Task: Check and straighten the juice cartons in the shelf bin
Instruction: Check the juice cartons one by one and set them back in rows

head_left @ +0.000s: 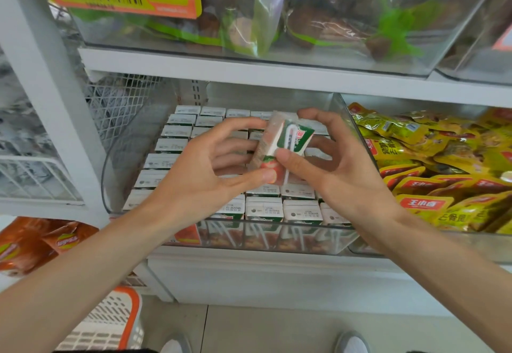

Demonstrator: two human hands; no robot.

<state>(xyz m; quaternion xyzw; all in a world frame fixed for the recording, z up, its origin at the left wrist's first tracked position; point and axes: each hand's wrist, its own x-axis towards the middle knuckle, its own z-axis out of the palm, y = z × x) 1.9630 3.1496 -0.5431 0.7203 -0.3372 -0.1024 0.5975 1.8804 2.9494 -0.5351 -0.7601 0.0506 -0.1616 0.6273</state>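
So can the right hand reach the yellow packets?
Probably yes: the yellow packets lie uncovered just beside the right hand. But it is pinching the juice carton together with the left hand, so it must let go first.

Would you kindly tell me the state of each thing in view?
Left hand, pinching the held carton.
Right hand, pinching the held carton.
Held carton, tilted, lifted above the rows.
Other cartons, upright in rows.
Bin, well stocked.
Yellow packs, loosely heaped.
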